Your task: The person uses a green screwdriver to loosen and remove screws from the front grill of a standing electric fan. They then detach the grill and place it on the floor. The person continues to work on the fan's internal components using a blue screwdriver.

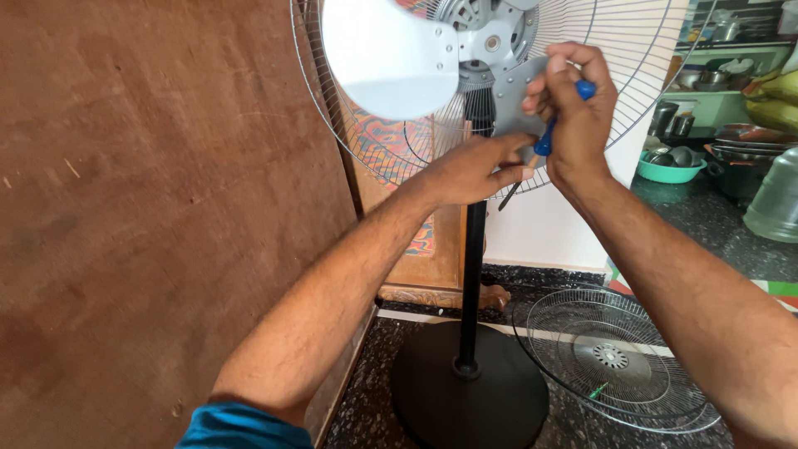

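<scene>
Flanking the fan pole — detached wire guard, wooden board.

Matt white plastic fan blade, thin shiny wire rear grille, matt black base, rough brown wooden board.

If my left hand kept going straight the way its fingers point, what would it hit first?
The left hand points right, toward the blue-handled screwdriver held in the right hand. It would probably meet the screwdriver's shaft first; its fingertips already look close to it, though depth is unclear.
</scene>
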